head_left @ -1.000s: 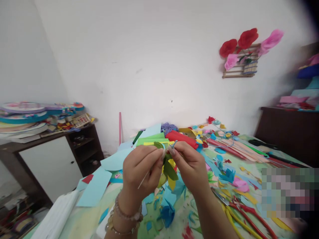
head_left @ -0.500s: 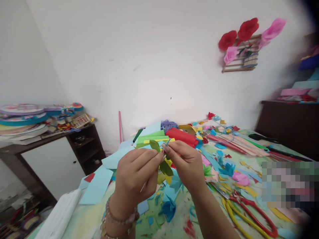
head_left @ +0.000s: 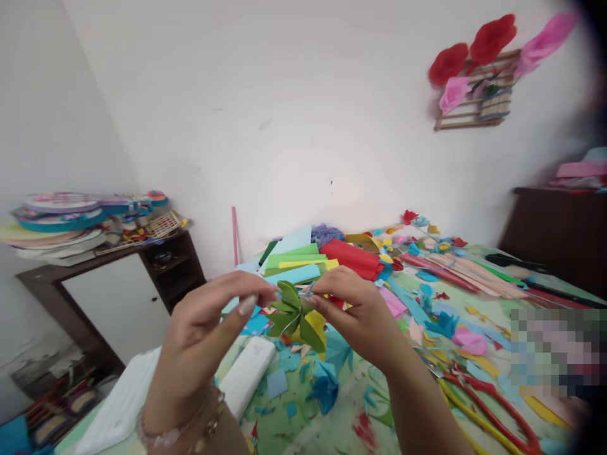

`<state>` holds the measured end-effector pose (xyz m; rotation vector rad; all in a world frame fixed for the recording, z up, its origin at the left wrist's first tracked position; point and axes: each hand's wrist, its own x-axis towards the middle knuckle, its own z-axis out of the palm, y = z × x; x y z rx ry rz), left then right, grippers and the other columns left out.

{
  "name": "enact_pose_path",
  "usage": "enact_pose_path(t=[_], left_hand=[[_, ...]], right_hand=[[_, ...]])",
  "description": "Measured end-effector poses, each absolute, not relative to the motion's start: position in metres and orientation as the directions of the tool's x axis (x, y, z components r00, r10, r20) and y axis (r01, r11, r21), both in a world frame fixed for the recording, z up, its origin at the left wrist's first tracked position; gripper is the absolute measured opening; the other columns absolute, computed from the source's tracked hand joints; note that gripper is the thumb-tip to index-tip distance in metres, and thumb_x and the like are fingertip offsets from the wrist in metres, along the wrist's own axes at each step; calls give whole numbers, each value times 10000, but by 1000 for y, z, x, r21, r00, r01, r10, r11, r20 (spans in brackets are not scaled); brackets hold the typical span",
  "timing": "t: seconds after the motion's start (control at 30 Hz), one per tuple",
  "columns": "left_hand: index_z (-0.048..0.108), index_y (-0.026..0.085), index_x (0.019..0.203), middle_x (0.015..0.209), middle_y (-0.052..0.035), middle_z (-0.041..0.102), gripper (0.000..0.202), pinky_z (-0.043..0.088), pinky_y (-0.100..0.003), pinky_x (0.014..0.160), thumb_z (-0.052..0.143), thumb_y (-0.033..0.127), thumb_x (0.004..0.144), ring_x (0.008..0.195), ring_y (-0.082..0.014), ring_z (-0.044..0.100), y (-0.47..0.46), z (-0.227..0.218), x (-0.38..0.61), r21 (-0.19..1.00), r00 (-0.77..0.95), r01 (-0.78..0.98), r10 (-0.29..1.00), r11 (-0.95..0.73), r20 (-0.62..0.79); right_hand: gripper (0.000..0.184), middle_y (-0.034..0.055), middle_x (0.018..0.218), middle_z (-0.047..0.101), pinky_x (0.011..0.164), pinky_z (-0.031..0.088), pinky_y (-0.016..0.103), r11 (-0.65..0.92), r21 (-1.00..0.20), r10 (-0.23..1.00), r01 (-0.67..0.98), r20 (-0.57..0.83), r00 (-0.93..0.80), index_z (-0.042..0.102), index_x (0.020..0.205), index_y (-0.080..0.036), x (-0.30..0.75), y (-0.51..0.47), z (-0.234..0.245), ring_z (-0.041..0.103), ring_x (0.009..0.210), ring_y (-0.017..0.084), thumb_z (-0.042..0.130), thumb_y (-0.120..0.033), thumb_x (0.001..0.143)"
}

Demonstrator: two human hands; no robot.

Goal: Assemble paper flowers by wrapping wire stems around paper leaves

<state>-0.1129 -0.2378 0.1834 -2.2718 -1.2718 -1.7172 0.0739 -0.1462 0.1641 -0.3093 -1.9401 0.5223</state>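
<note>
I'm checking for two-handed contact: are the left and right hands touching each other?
Apart. The head view shows a clear gap between the left hand and the right hand, with green leaves visible in it.

Around the left wrist I see a bracelet of small dusty-pink beads (head_left: 165, 437). Just beside it, on the elbow side, sits a second bracelet (head_left: 211, 425), looser-looking, with pale and gold-toned pieces. On the hand side of the pink one, the left hand (head_left: 211, 328) shows a longish thumbnail (head_left: 247, 306). Well apart from it, the right forearm (head_left: 420, 395) is bare.
</note>
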Motion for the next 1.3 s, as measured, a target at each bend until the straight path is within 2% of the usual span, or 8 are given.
enact_pose_path(t=[0.1,0.2,0.43,0.6,0.8,0.97,1.17,1.3], left_hand=[[679,256,1024,768,3,637,188,462,-195,610,533,275,907,701,-110,573,-229,181,-114,610,-33,537,708,-583,705],[695,219,1049,690,-6,615,268,445,-198,537,588,381,863,626,-114,549,-218,180,-111,692,64,480,808,-539,586],[741,186,857,583,1,592,164,395,-199,454,717,313,756,507,-92,486,-206,178,-111,677,90,445,781,-586,618],[710,155,760,505,10,558,167,364,-188,413,697,320,772,451,-82,467,-199,177,-111,764,-6,344,812,-546,583],[693,155,755,503,23,540,195,353,-163,429,693,349,776,456,-62,459,-187,175,-111,830,-90,186,832,-526,548],[692,153,761,521,26,522,190,341,-171,432,710,343,760,472,-65,434,-186,175,-108,838,-86,145,837,-527,541],[688,161,778,579,15,532,214,363,-197,471,659,372,804,506,-78,425,-186,175,-107,821,-13,139,828,-554,561],[679,170,798,581,15,511,228,379,-207,496,618,387,834,536,-95,445,-184,173,-110,786,10,223,808,-576,590]], right_hand=[[64,20,728,658,710,442,280,888,-459,422,30,786,-452,690,817,-181,68,-148,161,561,759,150,629,-189,833],[90,25,752,662,717,448,293,883,-463,441,85,753,-488,693,884,-188,63,-149,157,571,781,162,623,-177,829],[95,42,845,675,761,473,332,898,-409,434,165,756,-489,663,910,-195,58,-151,154,589,840,181,592,-221,853],[335,103,1070,599,853,470,406,928,-238,342,285,849,-402,561,1122,-196,60,-156,155,539,1018,243,645,-228,799],[164,60,879,597,699,462,333,964,-85,185,250,893,-410,534,955,-188,50,-167,151,546,813,198,614,-202,813],[68,38,770,609,640,416,300,977,77,27,200,880,-473,601,866,-185,43,-166,150,509,705,160,535,-176,878],[164,34,802,623,639,401,289,967,116,24,227,845,-534,624,917,-197,44,-166,151,494,714,153,469,-145,897],[186,32,747,610,626,406,284,975,100,23,197,841,-541,619,812,-182,43,-167,151,491,683,147,464,-171,913]])
